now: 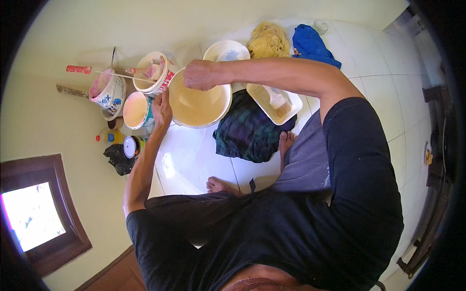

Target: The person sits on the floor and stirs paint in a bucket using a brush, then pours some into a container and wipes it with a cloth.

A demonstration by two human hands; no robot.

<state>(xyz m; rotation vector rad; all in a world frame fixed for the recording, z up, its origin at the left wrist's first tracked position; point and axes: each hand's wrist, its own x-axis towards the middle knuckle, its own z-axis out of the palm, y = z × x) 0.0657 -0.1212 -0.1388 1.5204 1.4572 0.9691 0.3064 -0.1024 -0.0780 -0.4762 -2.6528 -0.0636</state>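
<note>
A right hand (201, 75), curled into a fist, hovers over the far rim of a wide, pale bucket (224, 110); whether it holds anything is hidden. The left hand (162, 109) grips the left rim. Cream-coloured liquid (196, 109) lies inside. Around them: smaller tubs (135, 110), glossy white floor tiles (179, 160), a pale wall (121, 24).

A wide, round bucket (222, 105) with a pale rim stands open, mouth upward, cream-yellow inside; from here I can't tell how full it is. The left hand's (162, 112) fingers are at its left edge, and its far rim passes beneath the right hand's (201, 75) curled fingers.
</note>
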